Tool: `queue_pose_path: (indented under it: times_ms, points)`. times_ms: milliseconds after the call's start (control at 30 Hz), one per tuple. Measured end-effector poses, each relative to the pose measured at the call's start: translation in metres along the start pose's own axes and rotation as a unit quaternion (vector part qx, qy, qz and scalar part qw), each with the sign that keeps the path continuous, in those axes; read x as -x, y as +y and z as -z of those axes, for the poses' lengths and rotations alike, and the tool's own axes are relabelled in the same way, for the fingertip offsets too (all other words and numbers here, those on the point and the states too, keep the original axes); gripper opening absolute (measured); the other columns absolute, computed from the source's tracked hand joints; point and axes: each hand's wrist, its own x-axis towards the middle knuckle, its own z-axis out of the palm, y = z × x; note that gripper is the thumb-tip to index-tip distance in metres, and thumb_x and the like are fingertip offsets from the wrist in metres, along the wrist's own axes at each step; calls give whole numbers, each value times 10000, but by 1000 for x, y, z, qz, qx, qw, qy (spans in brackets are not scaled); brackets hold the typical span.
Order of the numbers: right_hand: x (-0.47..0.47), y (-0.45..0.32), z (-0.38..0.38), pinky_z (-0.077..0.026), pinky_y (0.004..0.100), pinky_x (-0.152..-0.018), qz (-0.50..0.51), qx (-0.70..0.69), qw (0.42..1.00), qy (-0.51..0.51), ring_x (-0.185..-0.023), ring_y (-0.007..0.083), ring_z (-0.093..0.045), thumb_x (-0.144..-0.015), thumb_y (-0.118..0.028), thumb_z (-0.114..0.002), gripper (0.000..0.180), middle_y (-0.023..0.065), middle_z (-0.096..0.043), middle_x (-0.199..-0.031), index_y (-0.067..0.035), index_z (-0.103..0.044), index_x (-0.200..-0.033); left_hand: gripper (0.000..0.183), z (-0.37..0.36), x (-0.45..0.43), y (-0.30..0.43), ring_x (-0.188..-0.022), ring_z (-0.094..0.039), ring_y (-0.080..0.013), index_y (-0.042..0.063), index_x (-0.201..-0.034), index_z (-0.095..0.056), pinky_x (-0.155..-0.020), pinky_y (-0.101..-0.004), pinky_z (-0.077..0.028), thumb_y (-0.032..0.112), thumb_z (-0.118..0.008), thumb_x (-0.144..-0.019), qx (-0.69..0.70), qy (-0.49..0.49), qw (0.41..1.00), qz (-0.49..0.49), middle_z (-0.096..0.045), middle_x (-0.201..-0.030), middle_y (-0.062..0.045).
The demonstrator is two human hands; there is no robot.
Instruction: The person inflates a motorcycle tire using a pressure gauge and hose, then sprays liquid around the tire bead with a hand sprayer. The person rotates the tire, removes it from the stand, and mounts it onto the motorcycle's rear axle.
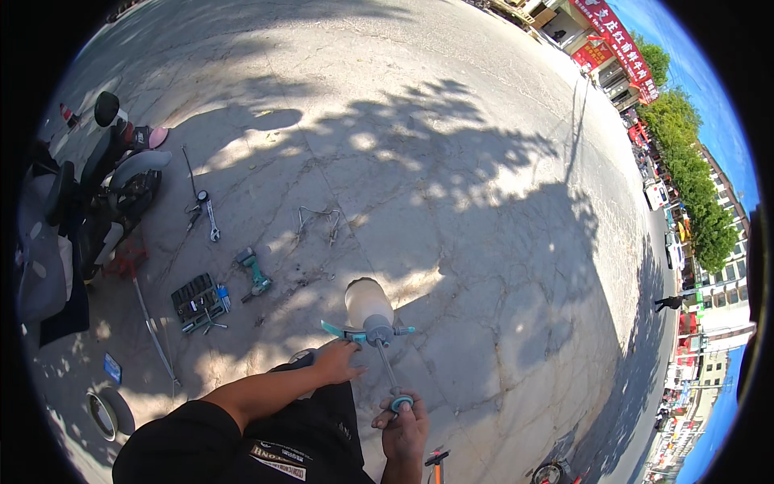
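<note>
A hand-pump bottle [369, 305] with a cloudy beige body and a grey cap is in front of me. Teal-and-grey arms stick out from two sides of its cap. The fingers of my left hand [338, 364] are on the left side arm, close to the cap; my thumb stands apart, and part of the grip is hidden. My right hand [406, 426] closes around the round teal pump handle [401, 403]. From the cap, a bare metal plunger rod [386, 363] runs out to that handle.
To the left are an open socket set [198, 302], a teal cordless impact driver [255, 273], an adjustable wrench [212, 221] and a pressure gauge [202, 196]. A scooter [115, 193] stands beyond, near a red jack [128, 261] with a long handle. A bowl [101, 416] rests lower left.
</note>
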Motion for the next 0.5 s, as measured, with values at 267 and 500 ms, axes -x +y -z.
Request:
queue_pose_path:
  times_ms: [267,500]
  points:
    - [-134,-72,-117,-566,348,-595,-41,121,982,-139,-619,184,-621,-1033,-99,-659,334,148,-673,-913,9,-521,-1317,495,170,-2,17,-969,-690,-345,62,-1055,-719,-875,-457,-539,413,-896,-754,-83,318,943,-59,-702,-1033,-141]
    - [-251,-57,-219,-501,269,-533,-154,203,935,-248,-589,139,-591,-983,-73,-719,366,86,-644,-851,65,-561,-1283,609,209,-80,-46,-991,-715,-386,28,-1141,-743,-891,-485,-554,496,-845,-764,-93,102,976,168,-736,-1029,-207]
